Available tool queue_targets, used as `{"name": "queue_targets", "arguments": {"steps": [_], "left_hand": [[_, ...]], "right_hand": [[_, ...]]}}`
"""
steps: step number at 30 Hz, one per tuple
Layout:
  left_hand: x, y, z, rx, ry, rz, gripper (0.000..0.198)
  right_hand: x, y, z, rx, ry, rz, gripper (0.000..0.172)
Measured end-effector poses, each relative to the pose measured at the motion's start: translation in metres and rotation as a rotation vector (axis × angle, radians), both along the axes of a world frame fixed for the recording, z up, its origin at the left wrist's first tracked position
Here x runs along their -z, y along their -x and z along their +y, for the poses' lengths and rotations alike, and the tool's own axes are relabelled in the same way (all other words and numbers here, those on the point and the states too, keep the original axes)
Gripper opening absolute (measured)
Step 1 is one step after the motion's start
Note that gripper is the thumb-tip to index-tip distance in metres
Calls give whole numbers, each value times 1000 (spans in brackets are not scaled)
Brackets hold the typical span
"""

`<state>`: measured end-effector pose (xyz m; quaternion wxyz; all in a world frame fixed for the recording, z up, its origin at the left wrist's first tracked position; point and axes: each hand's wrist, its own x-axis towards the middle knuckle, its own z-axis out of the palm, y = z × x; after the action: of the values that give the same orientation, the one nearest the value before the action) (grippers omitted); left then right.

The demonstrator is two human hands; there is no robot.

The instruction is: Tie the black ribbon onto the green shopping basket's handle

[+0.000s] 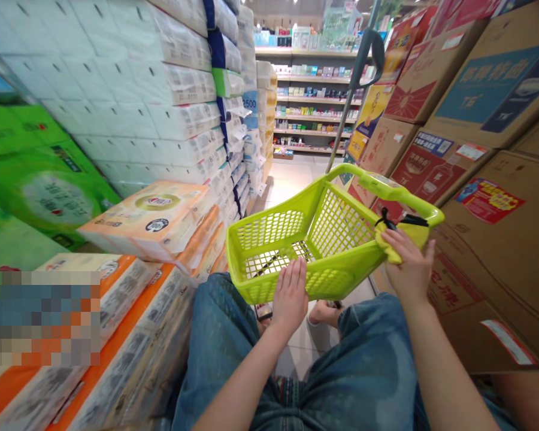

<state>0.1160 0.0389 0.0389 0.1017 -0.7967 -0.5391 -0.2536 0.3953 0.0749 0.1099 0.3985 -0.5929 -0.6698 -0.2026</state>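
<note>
In front of my knees is a lime-green plastic shopping basket with lattice walls, tilted, its thick handle on the far right side. My left hand is at the near rim, fingers together over the edge; its thumb is hidden. In my right hand is a yellow cloth, pressed against the basket's right end below the handle. A black tie or strap shows beside the cloth. Through the lattice floor, a dark bar is partly visible.
Stacked tissue packs rise on the left, with orange packs close by my left knee. Cardboard cartons wall the right. A grey pole with a handle stands beyond the basket; shelves fill the back.
</note>
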Motion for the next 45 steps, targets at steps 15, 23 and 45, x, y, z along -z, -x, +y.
{"name": "queue_targets", "arguments": {"steps": [15,23,45], "left_hand": [[1,2,0,4,3,14,74],[0,0,0,10,6,-9,78],[2,3,0,0,-13,13,74]], "right_hand": [[48,157,-36,-252,184,48,73],[17,50,-12,-180,92,-112,63],[38,138,-35,-332,251,-45,73]]}}
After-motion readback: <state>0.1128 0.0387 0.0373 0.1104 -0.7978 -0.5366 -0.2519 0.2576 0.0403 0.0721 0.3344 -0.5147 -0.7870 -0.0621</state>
